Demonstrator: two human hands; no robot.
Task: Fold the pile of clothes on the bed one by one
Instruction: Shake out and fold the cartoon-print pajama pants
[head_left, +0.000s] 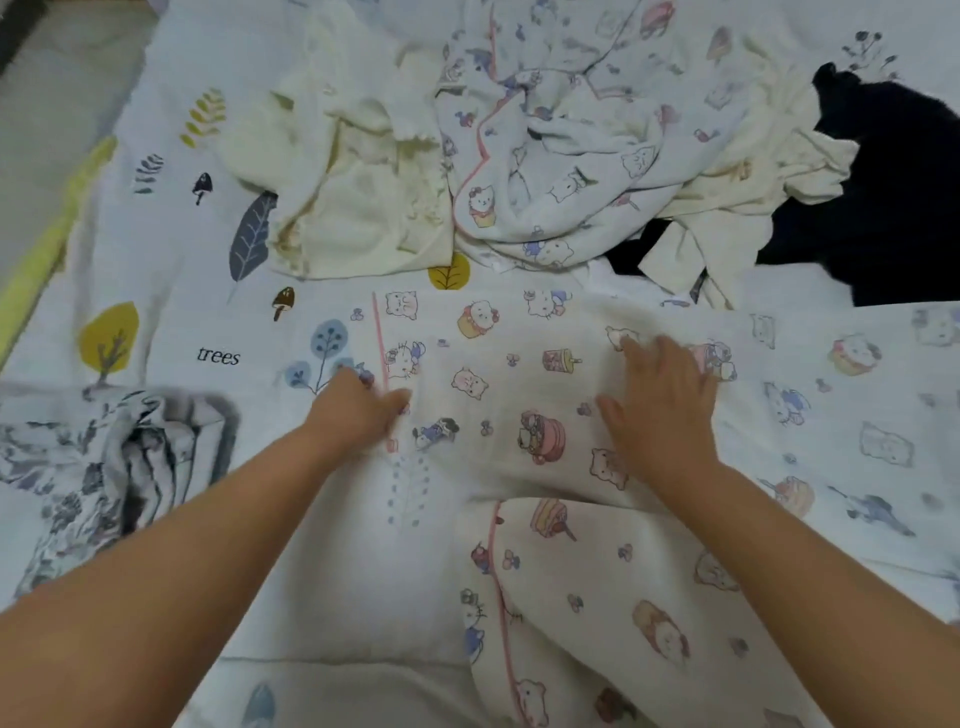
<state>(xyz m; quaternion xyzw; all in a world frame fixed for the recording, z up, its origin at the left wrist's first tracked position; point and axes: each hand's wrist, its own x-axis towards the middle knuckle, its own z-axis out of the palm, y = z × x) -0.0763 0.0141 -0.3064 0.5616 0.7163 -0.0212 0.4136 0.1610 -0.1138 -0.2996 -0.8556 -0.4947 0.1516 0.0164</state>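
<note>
A white cartoon-print garment with pink piping lies spread flat on the bed in front of me, one part trailing down toward the lower right. My left hand pinches its left edge by the pink seam. My right hand lies flat on the fabric with fingers spread. Behind it sits the pile: a cream garment, a matching cartoon-print piece, another cream item and a black garment.
The bed sheet is white with tree and leaf prints. A folded grey floral garment lies at the left. The bed's yellow-edged left side borders the floor.
</note>
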